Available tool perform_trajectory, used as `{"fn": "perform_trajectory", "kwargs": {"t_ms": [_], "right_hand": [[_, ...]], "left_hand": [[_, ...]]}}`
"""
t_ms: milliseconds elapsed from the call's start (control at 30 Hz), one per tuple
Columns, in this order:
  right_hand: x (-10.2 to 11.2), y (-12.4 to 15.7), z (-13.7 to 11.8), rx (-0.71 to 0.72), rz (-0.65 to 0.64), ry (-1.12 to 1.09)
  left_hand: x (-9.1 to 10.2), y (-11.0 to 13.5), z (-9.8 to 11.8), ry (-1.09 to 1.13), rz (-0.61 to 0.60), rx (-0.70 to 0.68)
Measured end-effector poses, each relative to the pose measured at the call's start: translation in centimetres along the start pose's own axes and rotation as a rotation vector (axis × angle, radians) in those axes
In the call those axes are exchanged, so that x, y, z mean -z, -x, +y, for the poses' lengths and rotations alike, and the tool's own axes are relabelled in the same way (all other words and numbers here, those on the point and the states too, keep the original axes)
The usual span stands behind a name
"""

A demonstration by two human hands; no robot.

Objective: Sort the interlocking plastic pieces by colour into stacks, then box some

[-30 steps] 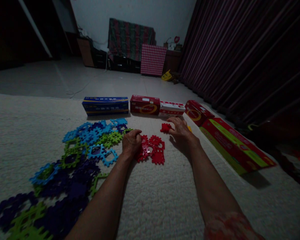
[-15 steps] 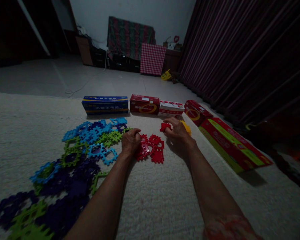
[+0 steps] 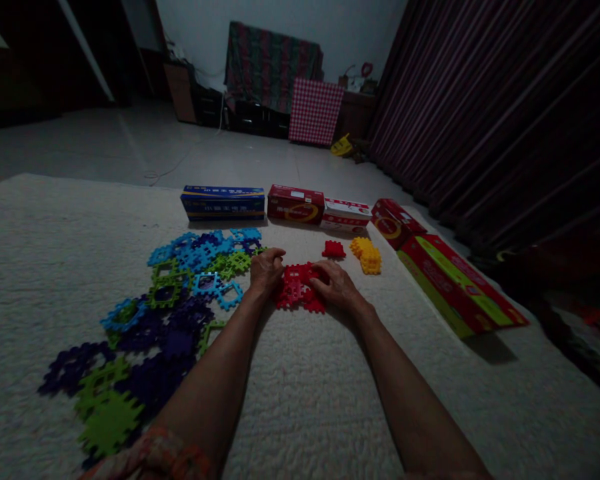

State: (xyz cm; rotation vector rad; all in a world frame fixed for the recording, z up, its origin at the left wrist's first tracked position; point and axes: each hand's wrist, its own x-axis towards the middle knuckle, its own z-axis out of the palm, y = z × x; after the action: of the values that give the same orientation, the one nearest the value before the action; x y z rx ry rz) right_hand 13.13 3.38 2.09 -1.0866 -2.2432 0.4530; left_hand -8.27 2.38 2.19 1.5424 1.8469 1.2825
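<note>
Several red toothed plastic tiles (image 3: 294,292) lie close together on the pale mat between my hands. My left hand (image 3: 267,270) is curled at their left edge, its fingertips partly hidden against the red plastic. On the opposite side my right hand (image 3: 337,285) has its thumb and fingers closed over the edge of a red tile. A small red stack of tiles (image 3: 334,249) sits just beyond my right hand, apart from it. To the right of that rests a stack of yellow tiles (image 3: 367,256).
Light blue tiles (image 3: 195,252), green tiles (image 3: 111,420) and dark purple tiles (image 3: 177,341) spread over the mat at the left. A blue box (image 3: 223,205), a dark red box (image 3: 295,205) and a white-and-red box (image 3: 347,217) line the back. A long red-and-green box (image 3: 460,283) borders the right.
My right hand has let go of the small red stack, left it near the yellow stack, and moved left and nearer onto the red tiles. The view has shifted slightly.
</note>
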Motion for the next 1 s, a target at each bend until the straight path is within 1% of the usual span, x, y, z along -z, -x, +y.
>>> {"fn": "perform_trajectory", "kwargs": {"t_ms": [67, 133, 233, 300, 367, 433, 500, 667, 800, 900, 1000], "right_hand": [[-0.3, 0.4, 0.6, -0.003, 0.077, -0.052], [-0.6, 0.9, 0.9, -0.004, 0.159, -0.084], [-1.0, 1.3, 1.0, -0.01, 0.236, -0.102], [-1.1, 1.3, 1.0, -0.015, 0.237, -0.117], [-1.1, 1.3, 1.1, -0.022, 0.234, -0.131], [-1.0, 1.2, 1.1, -0.029, 0.229, -0.132], [-1.1, 1.1, 1.2, -0.034, 0.214, -0.116], [-1.4, 1.0, 1.2, -0.046, 0.166, -0.061], [-1.5, 1.0, 1.1, -0.058, 0.171, -0.042], [-1.5, 1.1, 1.1, -0.04, 0.178, -0.052], [-1.3, 1.3, 1.0, -0.03, 0.186, -0.072]], "left_hand": [[-0.2, 0.4, 0.3, -0.037, -0.056, -0.032], [-0.8, 0.9, 0.7, -0.033, -0.096, -0.047], [-2.2, 1.6, 1.0, 0.079, -0.128, -0.032], [-3.0, 1.9, 0.9, 0.208, -0.139, 0.013], [-3.5, 2.0, 0.5, 0.362, -0.121, 0.074], [-3.6, 2.0, 0.1, 0.529, -0.1, 0.131], [-3.6, 1.9, -0.2, 0.646, -0.081, 0.173], [-3.3, 2.1, 0.1, 0.683, -0.052, 0.183], [-2.8, 2.1, 0.6, 0.807, 0.011, 0.285], [-2.7, 2.1, 0.6, 0.905, 0.007, 0.324], [-2.5, 2.2, 0.6, 0.94, -0.026, 0.329]]}}
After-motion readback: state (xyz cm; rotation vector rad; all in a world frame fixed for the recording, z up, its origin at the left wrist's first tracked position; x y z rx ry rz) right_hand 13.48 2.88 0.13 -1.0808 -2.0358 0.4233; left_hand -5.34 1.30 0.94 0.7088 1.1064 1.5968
